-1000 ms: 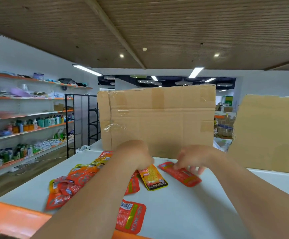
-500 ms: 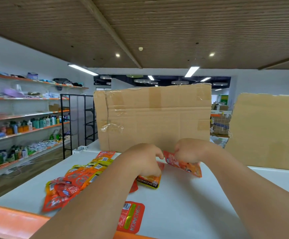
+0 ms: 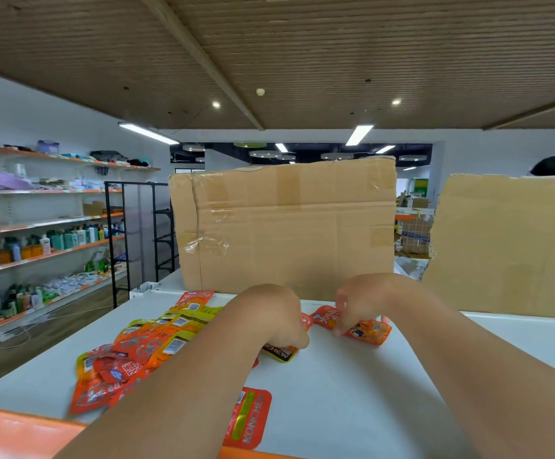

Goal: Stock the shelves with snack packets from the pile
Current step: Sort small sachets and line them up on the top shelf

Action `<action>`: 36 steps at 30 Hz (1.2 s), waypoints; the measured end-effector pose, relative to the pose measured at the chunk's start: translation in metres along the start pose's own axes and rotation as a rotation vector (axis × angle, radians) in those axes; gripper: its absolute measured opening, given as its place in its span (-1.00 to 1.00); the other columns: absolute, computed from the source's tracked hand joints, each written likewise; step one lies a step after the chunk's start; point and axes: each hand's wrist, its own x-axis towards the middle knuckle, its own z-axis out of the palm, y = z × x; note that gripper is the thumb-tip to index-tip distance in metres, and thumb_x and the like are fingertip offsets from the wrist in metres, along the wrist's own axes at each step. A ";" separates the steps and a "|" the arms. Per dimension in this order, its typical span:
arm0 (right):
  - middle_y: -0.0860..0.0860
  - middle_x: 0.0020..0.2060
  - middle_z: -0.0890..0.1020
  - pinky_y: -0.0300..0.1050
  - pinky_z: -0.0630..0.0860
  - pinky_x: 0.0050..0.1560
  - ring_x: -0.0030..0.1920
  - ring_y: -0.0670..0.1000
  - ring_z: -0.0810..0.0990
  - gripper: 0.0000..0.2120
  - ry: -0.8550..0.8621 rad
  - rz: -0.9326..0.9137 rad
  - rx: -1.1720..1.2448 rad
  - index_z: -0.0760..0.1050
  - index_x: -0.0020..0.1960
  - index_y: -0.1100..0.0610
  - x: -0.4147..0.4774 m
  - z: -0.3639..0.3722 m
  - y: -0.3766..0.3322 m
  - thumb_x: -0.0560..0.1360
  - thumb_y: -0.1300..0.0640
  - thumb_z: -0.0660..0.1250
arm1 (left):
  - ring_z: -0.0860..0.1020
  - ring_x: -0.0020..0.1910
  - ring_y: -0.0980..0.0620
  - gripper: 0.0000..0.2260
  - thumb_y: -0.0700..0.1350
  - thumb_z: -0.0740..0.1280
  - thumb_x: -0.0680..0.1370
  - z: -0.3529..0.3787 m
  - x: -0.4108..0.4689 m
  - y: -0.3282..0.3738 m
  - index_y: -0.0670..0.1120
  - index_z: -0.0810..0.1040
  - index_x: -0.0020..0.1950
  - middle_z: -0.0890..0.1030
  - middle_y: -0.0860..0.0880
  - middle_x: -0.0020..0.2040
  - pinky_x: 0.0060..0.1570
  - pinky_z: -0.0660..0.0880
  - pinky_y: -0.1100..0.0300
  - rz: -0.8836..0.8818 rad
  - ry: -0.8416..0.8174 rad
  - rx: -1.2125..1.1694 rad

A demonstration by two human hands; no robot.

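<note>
Moved: orange packet, held off the surface 0.5 s ago by the right hand, now lies on the white shelf top under that hand's fingertips. The left hand, at the pkt's end then, now appears clear of it.
Unchanged: pile, box and lone red pkt sit as before.
R fingers: curled down over the orange packet, tips at its near edge, gripping it.
L fingers: curled over the upper end of the yellow packet and holding it. Its printed end pokes out below the knuckles.
Pile: loose heap left of the L fingers, alongside the forearm.
Red packet: alone, nearer the camera than both sets of fingers.
Cardboard box: upright, just beyond the fingertips.
Step (judged): laying pkts in a row in front of the box.
Method (advice): press the orange pkt flat and square its edge to the box before letting go. Then bring the yellow pkt just beside it, w/o overlap, same face up.
Risk (judged): slick pouches may slide on the smooth top, so release slowly.
</note>
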 end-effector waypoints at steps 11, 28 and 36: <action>0.11 0.38 0.49 -0.07 0.58 0.07 0.25 0.14 0.57 -0.45 -0.085 0.015 -0.188 0.44 0.45 0.11 -0.007 -0.007 -0.007 0.52 -0.06 0.40 | 0.64 0.12 -0.06 -0.49 0.10 0.40 0.39 0.000 0.002 -0.002 0.06 0.59 0.34 0.64 -0.01 0.20 0.14 0.61 0.05 0.031 -0.139 0.043; 0.15 0.12 0.62 -0.08 0.41 -0.13 0.08 0.15 0.63 -0.63 0.173 0.048 0.065 0.57 0.20 0.16 -0.049 -0.016 0.038 0.46 0.03 0.32 | 0.59 0.18 0.07 -0.26 0.06 0.42 0.26 -0.014 -0.006 0.005 0.23 0.41 0.47 0.59 0.10 0.30 0.13 0.57 0.14 0.112 0.106 -0.261; -0.05 -0.15 0.60 -0.16 0.46 -0.27 -0.21 -0.04 0.59 -0.68 0.409 0.240 0.309 0.46 0.09 -0.20 -0.106 -0.004 0.127 0.35 0.00 0.32 | 0.59 -0.36 0.16 -0.41 -0.07 0.45 0.37 -0.047 -0.011 0.067 0.23 0.49 0.39 0.64 0.14 0.17 -0.42 0.50 0.24 0.329 0.342 -0.476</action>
